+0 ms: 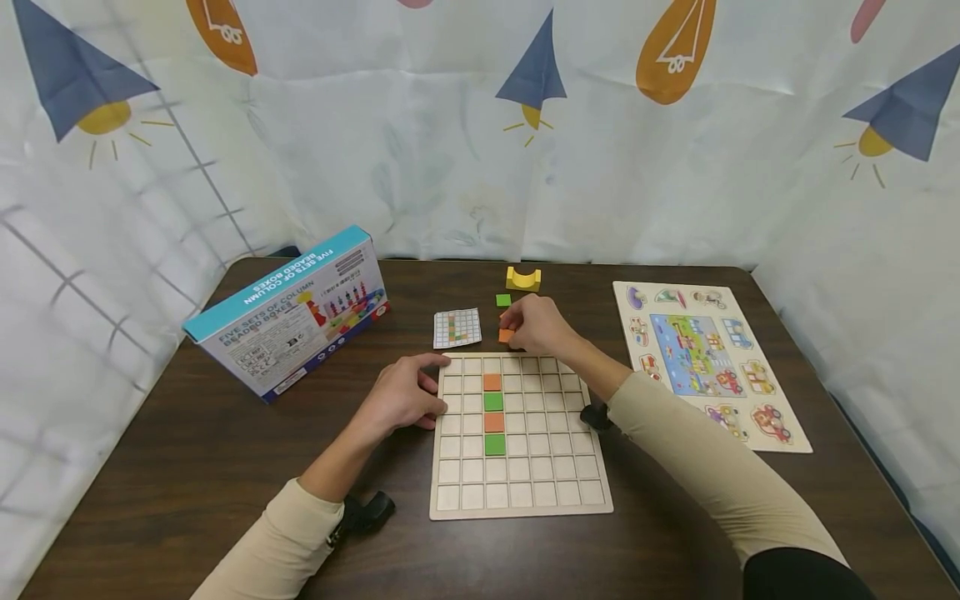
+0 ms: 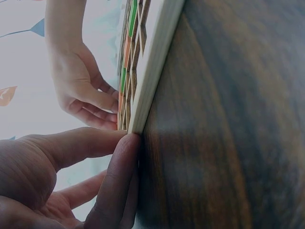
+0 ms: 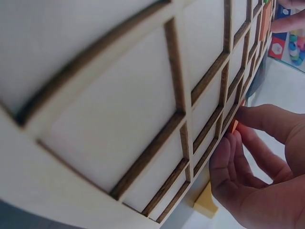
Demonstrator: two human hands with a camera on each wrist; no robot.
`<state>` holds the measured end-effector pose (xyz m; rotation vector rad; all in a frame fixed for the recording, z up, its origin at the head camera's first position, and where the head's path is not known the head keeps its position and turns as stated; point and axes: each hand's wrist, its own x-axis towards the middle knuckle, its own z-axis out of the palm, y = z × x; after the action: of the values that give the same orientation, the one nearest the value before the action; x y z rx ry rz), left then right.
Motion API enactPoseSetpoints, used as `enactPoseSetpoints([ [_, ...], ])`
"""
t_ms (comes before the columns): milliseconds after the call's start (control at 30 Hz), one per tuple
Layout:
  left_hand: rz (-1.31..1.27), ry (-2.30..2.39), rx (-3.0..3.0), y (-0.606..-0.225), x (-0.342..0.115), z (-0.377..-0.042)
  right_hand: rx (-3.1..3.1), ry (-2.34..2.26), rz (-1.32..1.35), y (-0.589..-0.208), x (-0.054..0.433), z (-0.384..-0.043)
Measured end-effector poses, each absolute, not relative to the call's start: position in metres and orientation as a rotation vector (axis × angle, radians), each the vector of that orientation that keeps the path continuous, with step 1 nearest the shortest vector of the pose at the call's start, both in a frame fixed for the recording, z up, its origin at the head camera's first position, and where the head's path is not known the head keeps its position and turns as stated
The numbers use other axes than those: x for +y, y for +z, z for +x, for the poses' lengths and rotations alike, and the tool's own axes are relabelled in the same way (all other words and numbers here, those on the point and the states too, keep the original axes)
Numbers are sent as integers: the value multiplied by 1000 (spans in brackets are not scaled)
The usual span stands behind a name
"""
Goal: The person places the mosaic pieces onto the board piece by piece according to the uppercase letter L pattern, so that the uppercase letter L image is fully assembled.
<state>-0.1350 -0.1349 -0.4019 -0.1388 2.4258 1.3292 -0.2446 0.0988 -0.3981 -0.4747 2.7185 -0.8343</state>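
A wooden grid board lies on the table, with orange tiles and green tiles alternating down one column. My left hand holds the board's left edge, its fingertips at the far left corner. Just beyond the board's far edge, my right hand pinches an orange square tile between thumb and fingers. That tile is mostly covered by the fingers in the right wrist view. A loose green tile lies behind the right hand. Left of it rests a small card printed with a coloured grid.
A yellow block with a curved notch stands near the table's far edge. At left is a blue and white box. A picture puzzle board lies at right, beside my right forearm. Printed cloth hangs behind the table.
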Motion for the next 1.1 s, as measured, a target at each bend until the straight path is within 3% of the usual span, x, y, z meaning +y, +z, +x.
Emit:
enactPoseSetpoints([
  [1100,-135,1320,2422,-402,-136,-135,2700,-934,-479,-381,111,-223],
])
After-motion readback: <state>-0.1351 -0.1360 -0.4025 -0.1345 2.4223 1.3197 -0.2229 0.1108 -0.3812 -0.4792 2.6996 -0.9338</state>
